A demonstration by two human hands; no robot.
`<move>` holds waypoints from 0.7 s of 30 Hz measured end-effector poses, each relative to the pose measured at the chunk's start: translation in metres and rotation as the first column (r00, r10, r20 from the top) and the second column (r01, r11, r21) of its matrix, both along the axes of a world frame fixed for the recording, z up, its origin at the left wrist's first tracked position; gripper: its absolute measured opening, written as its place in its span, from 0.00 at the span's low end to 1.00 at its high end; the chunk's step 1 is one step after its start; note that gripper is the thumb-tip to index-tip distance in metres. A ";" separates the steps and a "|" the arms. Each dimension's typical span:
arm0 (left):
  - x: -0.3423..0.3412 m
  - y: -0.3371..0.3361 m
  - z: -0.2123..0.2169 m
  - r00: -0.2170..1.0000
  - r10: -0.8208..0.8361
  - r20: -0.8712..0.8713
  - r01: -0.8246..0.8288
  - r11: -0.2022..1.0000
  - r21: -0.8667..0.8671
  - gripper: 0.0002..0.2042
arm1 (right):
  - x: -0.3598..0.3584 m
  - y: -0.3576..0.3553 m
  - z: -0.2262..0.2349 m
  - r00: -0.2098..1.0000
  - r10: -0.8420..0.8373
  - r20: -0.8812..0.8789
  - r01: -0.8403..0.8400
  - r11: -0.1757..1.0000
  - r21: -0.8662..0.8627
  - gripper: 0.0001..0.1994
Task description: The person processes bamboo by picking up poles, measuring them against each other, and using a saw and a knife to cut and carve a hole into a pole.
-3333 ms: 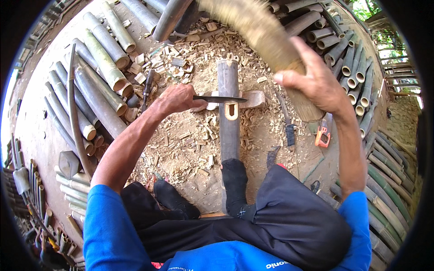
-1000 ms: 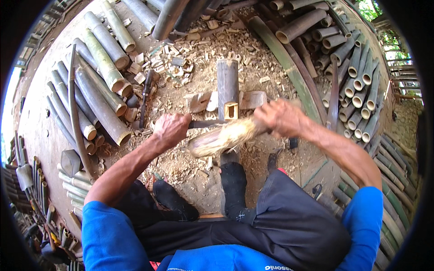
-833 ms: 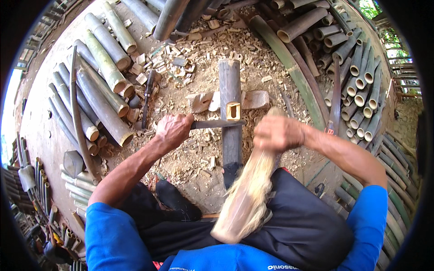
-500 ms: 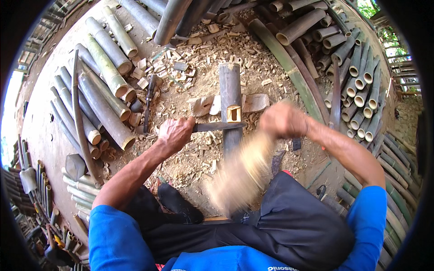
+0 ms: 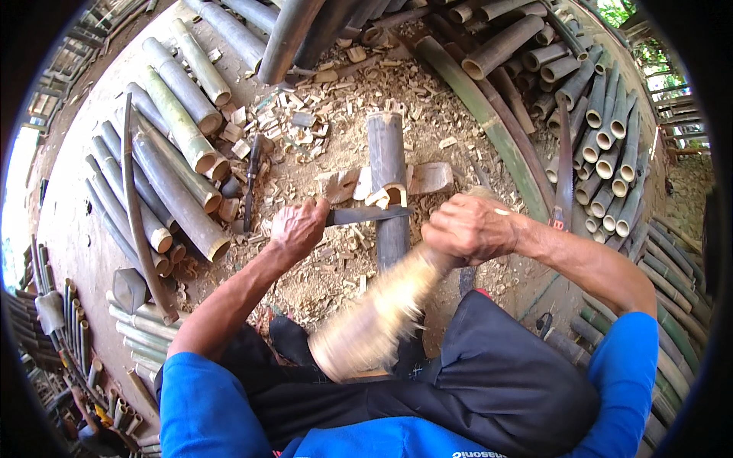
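Mallet [image 5: 374,324] lower, beside bamboo pole [image 5: 388,164]

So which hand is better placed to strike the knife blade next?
Probably the right hand: it grips the wooden club, blurred mid-swing, close beside the bamboo pole. The left hand is busy holding the knife by its handle, blade set across the pole.

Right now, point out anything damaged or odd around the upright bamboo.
The upright bamboo piece is split at its near end, with a blade wedged crosswise and splinters curling out. Wood chips litter the ground. The club is motion-blurred.
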State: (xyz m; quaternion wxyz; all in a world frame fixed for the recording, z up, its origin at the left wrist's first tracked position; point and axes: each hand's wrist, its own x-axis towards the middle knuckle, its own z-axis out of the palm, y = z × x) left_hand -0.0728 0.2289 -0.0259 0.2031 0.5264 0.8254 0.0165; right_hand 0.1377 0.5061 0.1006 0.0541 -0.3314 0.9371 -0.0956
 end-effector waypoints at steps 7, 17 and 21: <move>0.001 0.005 -0.007 0.999 -0.035 -0.039 0.038 0.997 0.071 0.03 | -0.001 0.036 -0.014 0.965 -0.248 0.082 0.231 0.957 0.173 0.28; 0.004 0.003 -0.017 0.971 -0.098 -0.216 0.189 0.870 0.454 0.24 | -0.004 0.059 0.008 0.765 -0.643 0.032 0.644 0.763 -0.048 0.31; -0.011 0.005 0.000 0.974 -0.068 0.214 0.015 0.971 0.241 0.23 | 0.000 0.024 0.038 0.459 -0.888 0.008 0.834 0.428 -0.348 0.30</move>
